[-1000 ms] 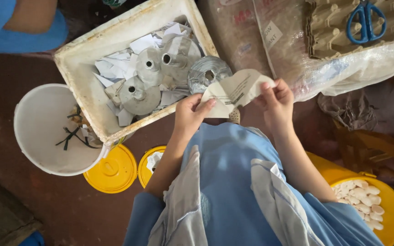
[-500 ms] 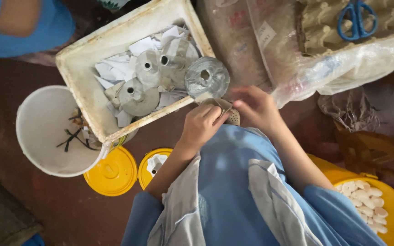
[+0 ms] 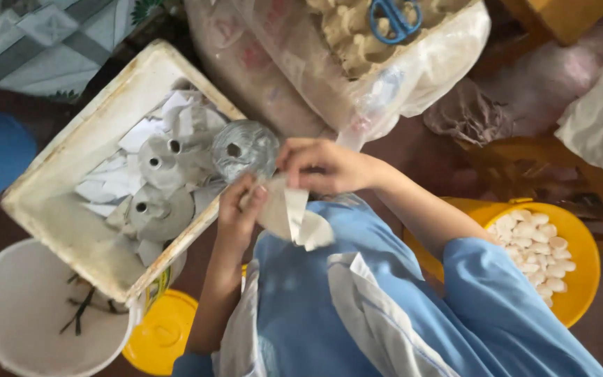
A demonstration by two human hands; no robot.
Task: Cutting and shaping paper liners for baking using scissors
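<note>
Both our hands pinch one white paper piece (image 3: 289, 213) over the lap: left hand (image 3: 240, 208) closed on its near edge, right hand (image 3: 319, 166) gripping the top. We seem to be mid-fold, perhaps wrapping something hidden. Next calls for steady creasing. Foam box (image 3: 57, 230) with wire spools (image 3: 244, 149) sits just beside.

Light blue sleeves (image 3: 504, 293), white-trimmed front.
</note>
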